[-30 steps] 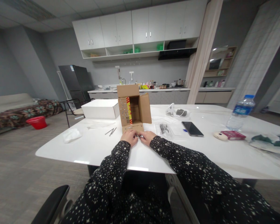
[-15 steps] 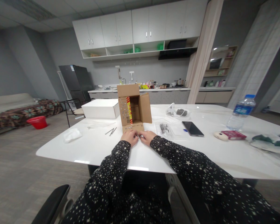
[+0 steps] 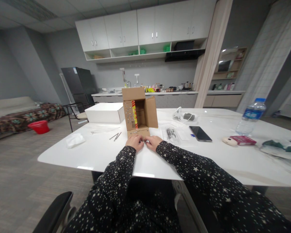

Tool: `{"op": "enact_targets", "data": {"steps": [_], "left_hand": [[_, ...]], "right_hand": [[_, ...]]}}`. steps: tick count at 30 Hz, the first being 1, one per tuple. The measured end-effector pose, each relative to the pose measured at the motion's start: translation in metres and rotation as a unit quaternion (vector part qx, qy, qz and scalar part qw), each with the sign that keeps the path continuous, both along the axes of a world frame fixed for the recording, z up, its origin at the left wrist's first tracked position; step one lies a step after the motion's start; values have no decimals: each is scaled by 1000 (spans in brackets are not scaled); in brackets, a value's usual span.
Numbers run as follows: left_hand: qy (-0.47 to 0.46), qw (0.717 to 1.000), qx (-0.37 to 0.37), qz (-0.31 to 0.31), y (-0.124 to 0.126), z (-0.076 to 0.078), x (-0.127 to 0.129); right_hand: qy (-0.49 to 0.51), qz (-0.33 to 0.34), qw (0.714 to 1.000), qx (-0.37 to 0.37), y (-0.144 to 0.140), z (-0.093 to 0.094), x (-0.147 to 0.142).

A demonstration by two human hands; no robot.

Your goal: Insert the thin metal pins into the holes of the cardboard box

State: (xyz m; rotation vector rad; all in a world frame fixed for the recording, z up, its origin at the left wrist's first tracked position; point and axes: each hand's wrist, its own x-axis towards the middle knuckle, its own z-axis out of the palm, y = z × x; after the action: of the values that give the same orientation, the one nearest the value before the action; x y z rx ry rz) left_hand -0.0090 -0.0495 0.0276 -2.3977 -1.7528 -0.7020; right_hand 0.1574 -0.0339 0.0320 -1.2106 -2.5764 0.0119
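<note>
Matt cardboard box; glossy, smooth tabletop; clear plastic bottle; thin rods, seemingly metal

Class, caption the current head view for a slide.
Left hand and right hand close together at the front flap of an open cardboard box.

A single camera, worn on the person's head, supplies the head view. It looks forward and down across the white table, facing the wall cabinets beyond. The patterned sleeves extend up from the bottom edge, near the lens; the left hand and right hand lie farther out, just below frame centre, small in the field. Coverage is wide, spanning from the ceiling at top to a chair armrest at lower left.
</note>
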Motion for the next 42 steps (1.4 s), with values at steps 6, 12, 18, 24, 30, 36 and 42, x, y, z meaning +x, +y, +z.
{"op": "enact_targets", "data": {"steps": [6, 12, 18, 24, 30, 36, 42], "left_hand": [[0, 1000, -8, 7, 0, 2, 1], [13, 999, -17, 25, 0, 2, 1], [21, 999, -20, 36, 0, 2, 1], [14, 999, -17, 33, 1, 0, 0], [-3, 999, -27, 20, 1, 1, 0], [-8, 999, -34, 12, 5, -2, -1], [-5, 999, -39, 17, 9, -5, -1]], "right_hand": [[-2, -3, 1000, -1, 1, -1, 0], [2, 2, 1000, 6, 3, -2, 0], [-5, -4, 1000, -2, 3, -2, 0], [-3, -6, 1000, 0, 3, -2, 0], [-11, -6, 1000, 2, 2, -1, 0], [-10, -3, 1000, -1, 2, -1, 0], [-17, -9, 1000, -1, 2, -1, 0]]}}
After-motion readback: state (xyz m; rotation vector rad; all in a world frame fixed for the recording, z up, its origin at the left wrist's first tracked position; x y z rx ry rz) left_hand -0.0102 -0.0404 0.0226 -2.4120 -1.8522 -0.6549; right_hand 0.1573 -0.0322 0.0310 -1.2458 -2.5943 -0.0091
